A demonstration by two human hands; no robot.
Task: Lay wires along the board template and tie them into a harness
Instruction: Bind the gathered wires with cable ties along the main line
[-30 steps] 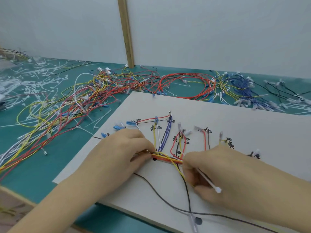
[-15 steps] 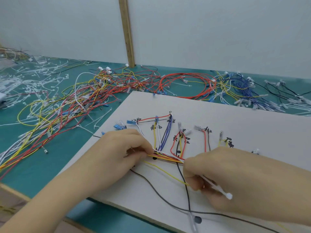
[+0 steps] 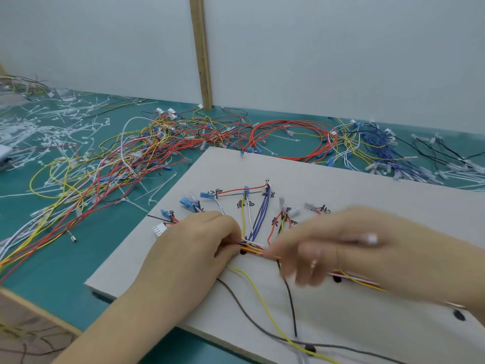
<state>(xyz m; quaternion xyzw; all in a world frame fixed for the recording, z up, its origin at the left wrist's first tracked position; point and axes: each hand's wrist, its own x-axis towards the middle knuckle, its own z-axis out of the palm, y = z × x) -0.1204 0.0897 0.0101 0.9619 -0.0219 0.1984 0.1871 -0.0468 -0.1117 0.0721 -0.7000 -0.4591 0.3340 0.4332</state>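
On the white board (image 3: 341, 185), left hand (image 3: 199, 240) has a pinching grip on the wire bundle (image 3: 253, 248). Right hand (image 3: 349, 248) is blurry just beside it, can't tell its grip. Loose wires (image 3: 162, 151) cover the counter (image 3: 52, 258).

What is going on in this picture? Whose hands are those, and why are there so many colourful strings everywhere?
Those are a person's two hands, seen from a camera worn on their head, so you look down as they do. The strings are electric wires. On the green table lies a white board with marks showing where each wire goes. The left hand pinches a bundle of wires against the board. The right hand is blurred because it is moving; a small white thing shows on it, but what it holds I cannot tell. Behind the board lie piles of spare wires and white plastic ties for binding.
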